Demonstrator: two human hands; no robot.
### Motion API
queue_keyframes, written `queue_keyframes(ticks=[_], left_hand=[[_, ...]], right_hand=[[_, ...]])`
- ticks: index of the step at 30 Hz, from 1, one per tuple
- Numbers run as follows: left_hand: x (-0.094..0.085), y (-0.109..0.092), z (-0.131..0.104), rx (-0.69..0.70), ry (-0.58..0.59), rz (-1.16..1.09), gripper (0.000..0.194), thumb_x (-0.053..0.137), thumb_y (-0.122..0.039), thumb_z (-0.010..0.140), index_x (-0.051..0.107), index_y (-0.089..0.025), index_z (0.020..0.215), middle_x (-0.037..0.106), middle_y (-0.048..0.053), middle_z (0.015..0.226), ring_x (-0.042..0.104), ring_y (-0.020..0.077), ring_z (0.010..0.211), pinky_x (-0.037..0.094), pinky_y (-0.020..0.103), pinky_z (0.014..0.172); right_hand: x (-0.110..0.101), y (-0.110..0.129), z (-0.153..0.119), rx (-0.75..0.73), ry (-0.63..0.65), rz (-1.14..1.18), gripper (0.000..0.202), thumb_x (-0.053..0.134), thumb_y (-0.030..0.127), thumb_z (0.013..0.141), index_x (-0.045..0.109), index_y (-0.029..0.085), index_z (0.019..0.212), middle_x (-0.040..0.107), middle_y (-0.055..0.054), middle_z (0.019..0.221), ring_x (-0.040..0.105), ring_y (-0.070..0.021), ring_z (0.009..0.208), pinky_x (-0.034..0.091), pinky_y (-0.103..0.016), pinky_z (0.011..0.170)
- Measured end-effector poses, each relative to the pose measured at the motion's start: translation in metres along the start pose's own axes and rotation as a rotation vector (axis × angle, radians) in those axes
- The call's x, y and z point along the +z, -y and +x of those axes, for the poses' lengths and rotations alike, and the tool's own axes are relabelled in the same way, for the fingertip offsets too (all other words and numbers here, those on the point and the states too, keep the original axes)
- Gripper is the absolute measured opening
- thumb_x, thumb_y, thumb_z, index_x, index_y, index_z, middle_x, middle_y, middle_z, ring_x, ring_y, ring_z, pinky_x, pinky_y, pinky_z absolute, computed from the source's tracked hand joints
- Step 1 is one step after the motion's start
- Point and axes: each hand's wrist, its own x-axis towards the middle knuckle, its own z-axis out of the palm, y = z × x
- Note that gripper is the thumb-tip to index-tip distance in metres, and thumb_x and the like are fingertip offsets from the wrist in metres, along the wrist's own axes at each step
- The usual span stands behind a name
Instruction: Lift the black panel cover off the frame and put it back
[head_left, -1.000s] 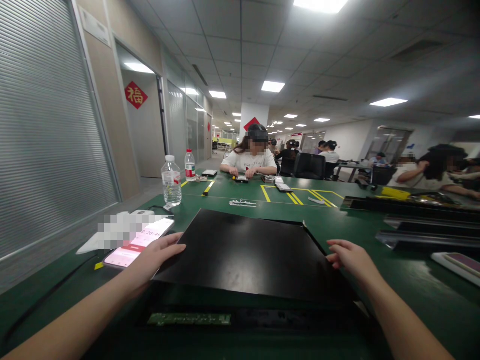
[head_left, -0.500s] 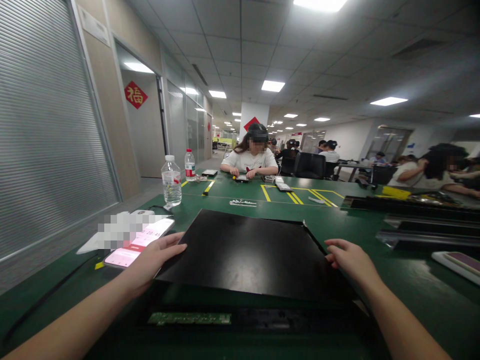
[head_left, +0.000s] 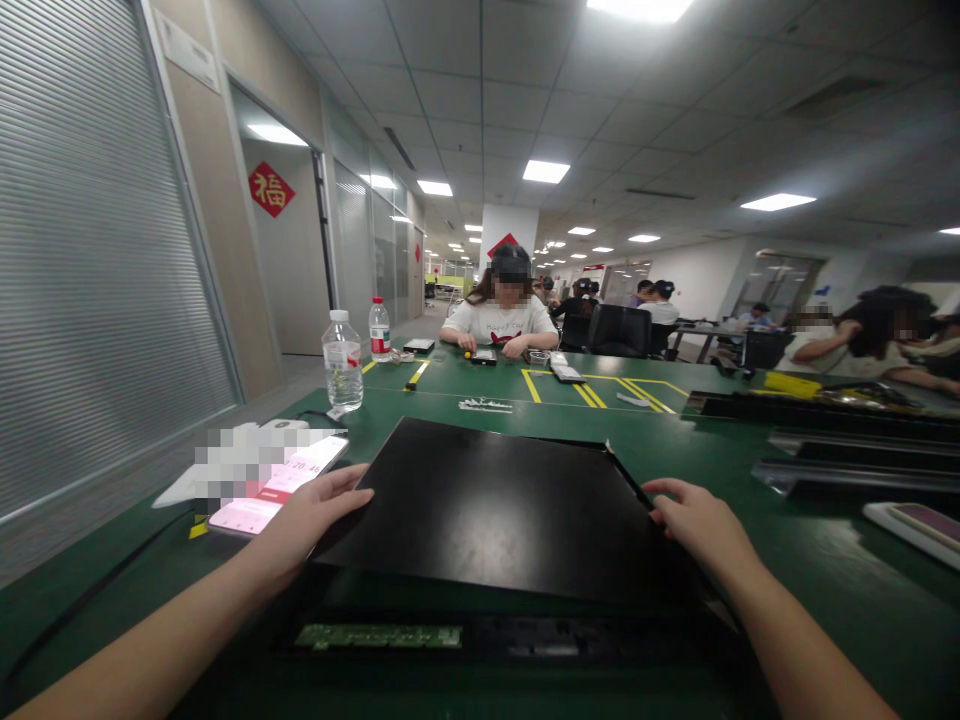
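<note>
A glossy black flat panel [head_left: 480,500] lies in front of me, tilted slightly. My left hand [head_left: 330,505] grips its left edge, thumb on top and the other fingers partly hidden beneath. At the right edge, my right hand [head_left: 690,520] is closed with curled fingers, index finger and thumb against the rim. Below the panel's near edge, a narrow green circuit board [head_left: 379,637] sits in a dark strip-like frame [head_left: 555,637]. A small pale tab [head_left: 608,446] shows at the panel's far right corner.
A lit phone [head_left: 281,485] and a water bottle [head_left: 343,365] stand left on the green table [head_left: 795,590]. White scraps [head_left: 486,405] lie beyond the panel. Long dark strips [head_left: 847,465] and a white device [head_left: 915,530] are at right. A co-worker [head_left: 510,315] sits opposite.
My right hand has shifted slightly left, its fingers closing in on the panel's right edge. My left hand and the panel stay almost where they were.
</note>
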Motion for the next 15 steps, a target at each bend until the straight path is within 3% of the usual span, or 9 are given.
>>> queue_keyframes(ticks=[10,15], left_hand=[[-0.0008,-0.0002,0.0001,0.019,-0.038,0.062,0.053,0.077,-0.032,0.061,0.066,-0.017,0.111,0.077,0.008,0.094,0.072,0.024,0.08,0.054,0.028,0.07],[-0.002,-0.0006,-0.0004,0.01,0.023,0.078,0.051,0.075,-0.031,0.065,0.064,-0.018,0.113,0.076,0.008,0.099,0.072,0.0232,0.083,0.054,0.028,0.071]], right_hand=[[-0.0019,0.0058,-0.0036,-0.039,0.053,-0.165,0.037,0.043,0.029,0.072,0.068,0.029,0.099,0.071,-0.002,0.082,0.063,-0.0195,0.069,0.042,-0.03,0.061],[-0.0032,0.0061,-0.0037,-0.026,0.067,-0.192,0.038,0.042,0.034,0.073,0.067,0.029,0.101,0.071,-0.003,0.085,0.064,-0.0204,0.07,0.042,-0.031,0.063]])
